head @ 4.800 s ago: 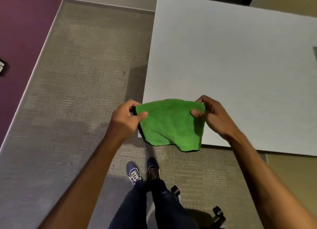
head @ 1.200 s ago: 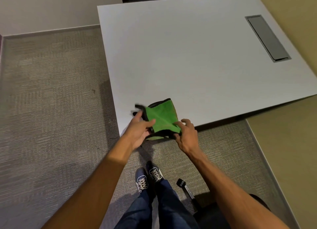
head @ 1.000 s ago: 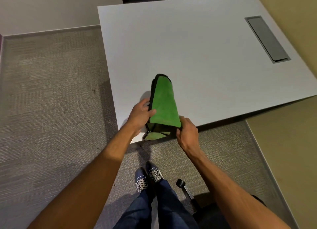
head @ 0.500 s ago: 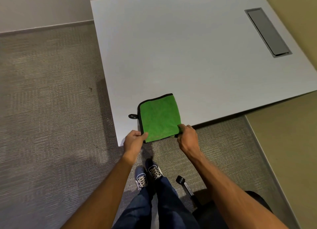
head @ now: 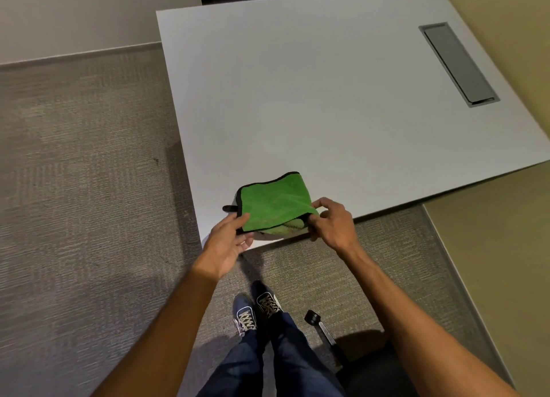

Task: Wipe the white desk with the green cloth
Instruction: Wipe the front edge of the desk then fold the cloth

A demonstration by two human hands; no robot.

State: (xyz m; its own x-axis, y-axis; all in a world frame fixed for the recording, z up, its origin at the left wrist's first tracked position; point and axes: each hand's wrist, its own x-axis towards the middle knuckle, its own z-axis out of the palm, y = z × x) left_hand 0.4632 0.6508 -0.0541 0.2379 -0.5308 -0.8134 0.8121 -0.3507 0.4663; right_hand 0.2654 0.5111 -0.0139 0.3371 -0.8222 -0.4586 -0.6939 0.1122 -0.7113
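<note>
Here, white desk [head: 312, 99] over carpet [head: 83, 173], wide bare top; both hands, left [head: 229, 242] and right [head: 333, 224], pinch the cloth [head: 273, 203] at near corner.

The cloth [head: 275, 204] is bright green with black edging. The worktop [head: 312, 99] is plain white with a grey panel [head: 458, 64]. The carpet [head: 83, 173] is grey-brown, finely striped.

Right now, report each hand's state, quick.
Left hand: closed, pinching the green cloth's near left corner.
Right hand: closed, pinching the cloth's near right corner.
</note>
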